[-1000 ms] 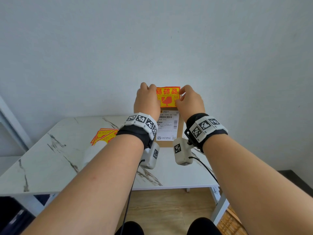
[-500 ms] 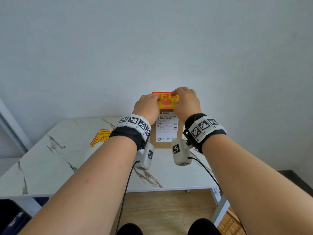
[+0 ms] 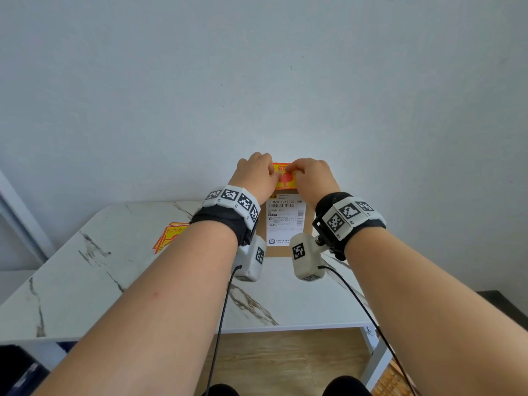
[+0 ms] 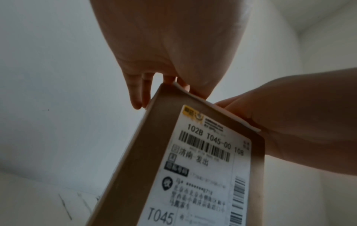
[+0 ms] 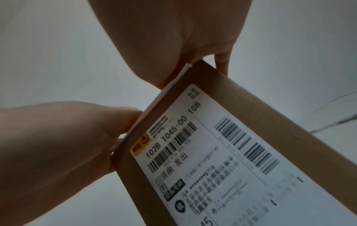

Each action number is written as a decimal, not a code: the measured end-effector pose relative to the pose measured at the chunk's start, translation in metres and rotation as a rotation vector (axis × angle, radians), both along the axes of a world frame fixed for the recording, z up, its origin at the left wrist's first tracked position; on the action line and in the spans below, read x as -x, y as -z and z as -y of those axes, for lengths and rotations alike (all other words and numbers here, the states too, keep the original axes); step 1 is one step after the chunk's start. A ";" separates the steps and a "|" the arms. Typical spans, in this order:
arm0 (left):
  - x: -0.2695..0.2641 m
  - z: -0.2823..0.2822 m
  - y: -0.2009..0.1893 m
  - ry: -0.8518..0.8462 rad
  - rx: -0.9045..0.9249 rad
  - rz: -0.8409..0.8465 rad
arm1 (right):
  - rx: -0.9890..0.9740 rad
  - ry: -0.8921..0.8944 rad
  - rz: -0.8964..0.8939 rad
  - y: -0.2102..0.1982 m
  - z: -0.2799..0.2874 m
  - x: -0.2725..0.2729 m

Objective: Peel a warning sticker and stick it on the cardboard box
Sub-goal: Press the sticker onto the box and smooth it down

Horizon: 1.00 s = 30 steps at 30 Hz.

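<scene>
A brown cardboard box [image 3: 275, 251] stands upright on the marble table [image 3: 114, 281], its white shipping label [image 3: 285, 218] facing me. The yellow and red warning sticker [image 3: 284, 178] lies across the box's top face. My left hand [image 3: 257, 172] and right hand [image 3: 313, 175] both press down on it, thumbs nearly meeting at its middle. In the left wrist view the left hand's [image 4: 173, 45] fingers hang straight past the box's [image 4: 131, 160] far top edge. The sticker's pale edge [image 5: 154, 107] runs along the top rim under the right hand [image 5: 173, 38]. Most of the sticker is hidden by the hands.
A small stack of more yellow and red stickers [image 3: 171, 232] lies on the table left of the box, partly behind my left forearm. A plain wall rises directly behind the table. Wooden floor and a table leg [image 3: 377, 355] show below the front edge.
The sticker has come down from held upright above the box to lying on its top. Both hands moved down and inward, from pinching its side edges to pressing over it.
</scene>
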<state>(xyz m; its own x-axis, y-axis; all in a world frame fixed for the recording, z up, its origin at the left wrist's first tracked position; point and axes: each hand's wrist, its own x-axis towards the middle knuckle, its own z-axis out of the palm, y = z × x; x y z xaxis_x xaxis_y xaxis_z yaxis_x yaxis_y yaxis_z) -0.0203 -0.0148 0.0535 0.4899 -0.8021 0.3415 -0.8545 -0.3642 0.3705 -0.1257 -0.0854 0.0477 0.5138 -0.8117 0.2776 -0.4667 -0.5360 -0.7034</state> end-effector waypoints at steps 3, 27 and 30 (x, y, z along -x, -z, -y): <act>0.001 0.002 0.009 -0.019 -0.004 0.046 | 0.095 0.008 -0.041 0.000 0.005 -0.002; -0.008 0.007 0.004 0.013 -0.099 -0.396 | -0.107 -0.047 -0.177 -0.004 0.018 -0.008; -0.008 0.008 0.005 0.006 -0.095 -0.422 | -0.100 -0.011 -0.178 0.000 0.015 -0.004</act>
<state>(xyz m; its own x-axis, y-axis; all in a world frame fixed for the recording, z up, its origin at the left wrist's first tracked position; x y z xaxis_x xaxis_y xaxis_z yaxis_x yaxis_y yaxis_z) -0.0128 -0.0223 0.0486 0.5657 -0.8238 0.0365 -0.6374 -0.4088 0.6531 -0.1212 -0.1006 0.0480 0.5562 -0.8251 0.0995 -0.5833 -0.4729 -0.6604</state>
